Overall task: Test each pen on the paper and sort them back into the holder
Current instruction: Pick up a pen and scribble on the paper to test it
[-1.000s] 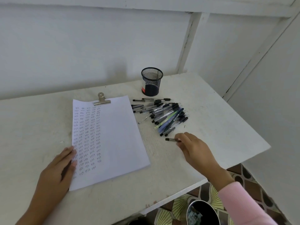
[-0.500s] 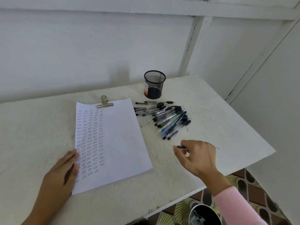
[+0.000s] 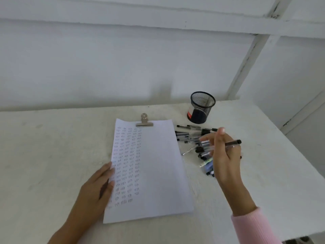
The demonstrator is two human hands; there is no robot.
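- Presently: left hand (image 3: 95,189) flat, fingers straight, pressing the left edge of the paper (image 3: 158,173).
- Paper lies on the white table (image 3: 52,147), metal clip (image 3: 144,121) at its top edge.
- Right hand (image 3: 224,155) hovers above the pile of pens (image 3: 193,138), gripping one black-capped pen (image 3: 233,143), one finger outstretched.
- Pile just right of the paper; mesh holder (image 3: 202,107) upright behind it.

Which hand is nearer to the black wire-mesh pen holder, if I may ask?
Right. The right hand, gripping a clear pen, is above the pen pile in front of the black mesh holder; the left hand rests on the white paper's left edge.
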